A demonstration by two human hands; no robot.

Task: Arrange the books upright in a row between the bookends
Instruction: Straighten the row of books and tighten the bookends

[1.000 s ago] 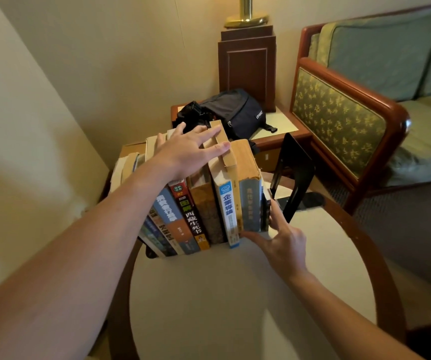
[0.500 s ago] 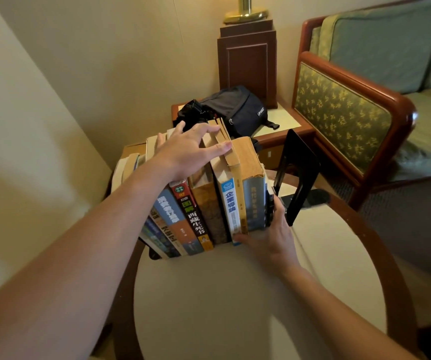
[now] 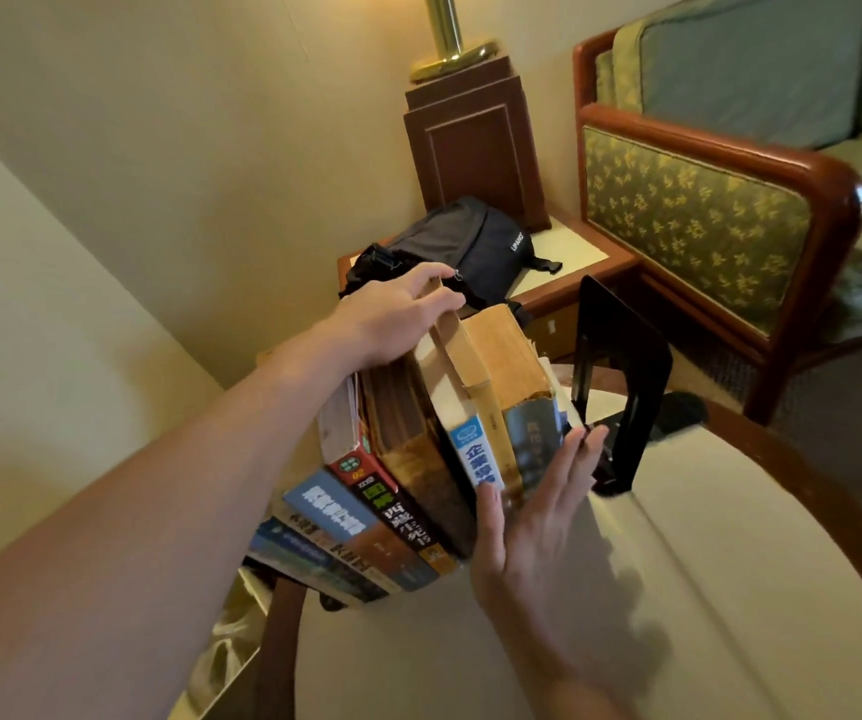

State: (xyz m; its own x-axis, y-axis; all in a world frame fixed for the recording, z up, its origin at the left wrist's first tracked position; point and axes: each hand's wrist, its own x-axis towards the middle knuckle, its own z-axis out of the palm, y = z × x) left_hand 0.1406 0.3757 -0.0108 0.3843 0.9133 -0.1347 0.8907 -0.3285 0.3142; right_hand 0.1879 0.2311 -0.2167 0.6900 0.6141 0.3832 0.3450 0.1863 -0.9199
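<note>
Several books [image 3: 408, 475] stand spine-out in a row on the round table [image 3: 678, 589], leaning to the left. My left hand [image 3: 392, 314] lies across their top edges, fingers curled over the tall tan book [image 3: 449, 356]. My right hand [image 3: 538, 511] presses flat, fingers straight, against the spines of the rightmost books at their lower end. A black metal bookend [image 3: 621, 376] stands just right of the row, a small gap from the last book. The left bookend is hidden behind the books.
A side table [image 3: 579, 257] behind carries a black bag [image 3: 470, 246] and a wooden lamp base [image 3: 475, 153]. A green upholstered sofa with a wooden arm [image 3: 704, 205] stands at the right. The wall runs along the left.
My right hand has straightened from gripping the base of the last books to pressing flat on their spines. My left hand slid further back along the book tops. The camera moved closer.
</note>
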